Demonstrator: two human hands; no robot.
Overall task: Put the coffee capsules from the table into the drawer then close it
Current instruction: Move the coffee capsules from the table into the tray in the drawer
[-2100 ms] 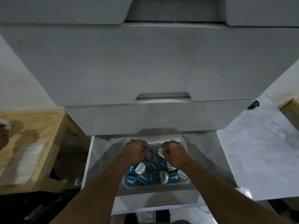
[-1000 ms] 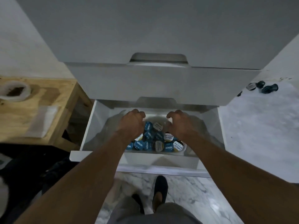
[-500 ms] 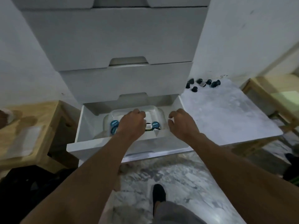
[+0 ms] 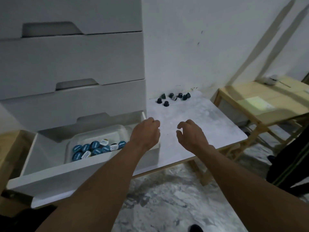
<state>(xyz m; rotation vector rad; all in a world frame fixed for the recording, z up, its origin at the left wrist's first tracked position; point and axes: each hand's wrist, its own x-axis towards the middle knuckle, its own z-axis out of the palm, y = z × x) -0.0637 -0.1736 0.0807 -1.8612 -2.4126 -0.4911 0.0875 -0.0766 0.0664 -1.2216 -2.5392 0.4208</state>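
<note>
My left hand (image 4: 145, 134) and right hand (image 4: 190, 137) hover empty above the table (image 4: 200, 124), fingers loosely curled and apart. The capsules (image 4: 173, 97) cluster at its far edge by the wall. I'd reach right across, scoop several per hand, then carry them to the open drawer (image 4: 66, 178).

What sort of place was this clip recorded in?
Likely a plain room in a home, perhaps a storage corner: a white drawer unit, a low marble-top table against a white wall, and a wooden side table.
</note>
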